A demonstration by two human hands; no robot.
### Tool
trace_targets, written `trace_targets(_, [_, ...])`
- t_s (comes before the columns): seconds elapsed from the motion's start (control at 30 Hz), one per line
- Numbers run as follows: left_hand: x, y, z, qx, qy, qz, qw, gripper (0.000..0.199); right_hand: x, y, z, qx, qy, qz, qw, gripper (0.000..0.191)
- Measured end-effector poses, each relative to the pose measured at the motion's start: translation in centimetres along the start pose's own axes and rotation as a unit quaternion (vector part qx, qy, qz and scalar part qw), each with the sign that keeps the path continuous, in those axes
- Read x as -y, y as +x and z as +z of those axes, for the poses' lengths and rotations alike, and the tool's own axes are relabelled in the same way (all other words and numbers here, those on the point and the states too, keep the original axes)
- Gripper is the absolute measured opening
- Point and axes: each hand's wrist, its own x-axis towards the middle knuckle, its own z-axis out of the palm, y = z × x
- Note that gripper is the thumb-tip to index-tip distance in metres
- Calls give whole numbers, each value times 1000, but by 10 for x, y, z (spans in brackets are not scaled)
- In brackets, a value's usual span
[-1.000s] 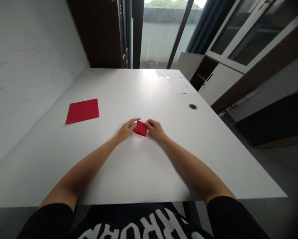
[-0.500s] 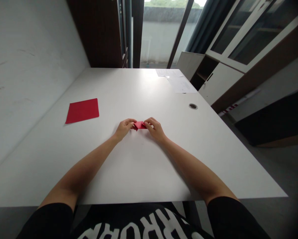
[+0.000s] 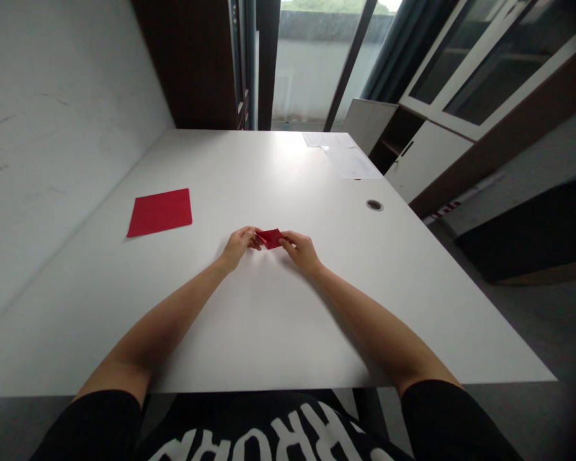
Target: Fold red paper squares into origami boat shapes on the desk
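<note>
A small folded piece of red paper (image 3: 270,238) is pinched between my left hand (image 3: 239,247) and my right hand (image 3: 302,251). Both hands hold its opposite ends just above the white desk (image 3: 268,320). Their fingertips hide part of the fold, so its exact shape cannot be made out. A flat, unfolded square of red paper (image 3: 159,213) lies on the desk to the left of my hands, untouched.
Loose white papers (image 3: 348,160) lie at the far right of the desk, near a round cable grommet (image 3: 375,205). A white wall runs along the desk's left side. A cabinet stands beyond the right edge, with glass doors behind the desk.
The folded red paper has turned from a flattened, wide shape into a narrower, darker fold. My hands have drawn slightly closer around it. The flat red square has not moved.
</note>
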Motion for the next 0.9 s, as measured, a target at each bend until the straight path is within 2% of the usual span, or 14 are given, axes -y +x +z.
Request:
trace_targets(0.1, [1, 0, 0, 7, 2, 0, 1000, 24, -4, 1, 2, -6, 43, 36, 998, 28])
trace_targets(0.3, [1, -3, 1, 2, 86, 14, 996, 19, -7, 2, 6, -7, 153, 64, 986, 38])
trace_targets(0.5, [-2, -2, 1, -30, 28, -9, 999, 24, -3, 1, 5, -1, 178, 32, 983, 50])
trace_targets(0.7, [-3, -2, 1, -39, 23, -25, 999, 22, 3, -1, 6, -6, 123, 0, 992, 35])
trace_targets(0.9, [2, 0, 1, -26, 43, -13, 999, 26, 1, -1, 6, -10, 151, 1, 989, 31])
